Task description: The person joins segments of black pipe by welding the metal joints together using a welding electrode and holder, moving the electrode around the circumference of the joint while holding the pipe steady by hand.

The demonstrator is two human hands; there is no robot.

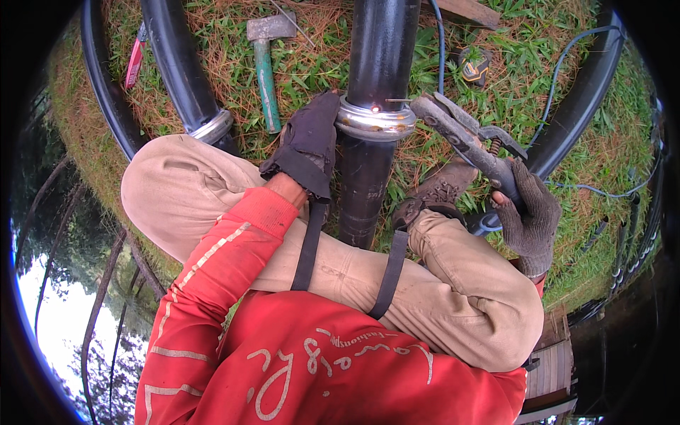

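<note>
My right hand (535, 216), in a grey knit glove, is closed around the handle of a welding electrode holder (471, 142). A thin rod (400, 100) reaches from its jaws to a small glowing spot on the silver metal collar (375, 126). That collar rings a black pipe (382, 49), which runs away from me between my legs. On the collar's left side my left hand (306, 138), in a dark glove, lies against or very near it. The glove and the angle hide how its fingers are bent.
Left of the pipe, a green-handled hammer (264, 78) lies on the grass. More black pipes (173, 64) curve along the left, one with a silver collar (212, 127). At the right are a tape measure (474, 65), a blue cable (559, 78) and another black pipe (584, 103).
</note>
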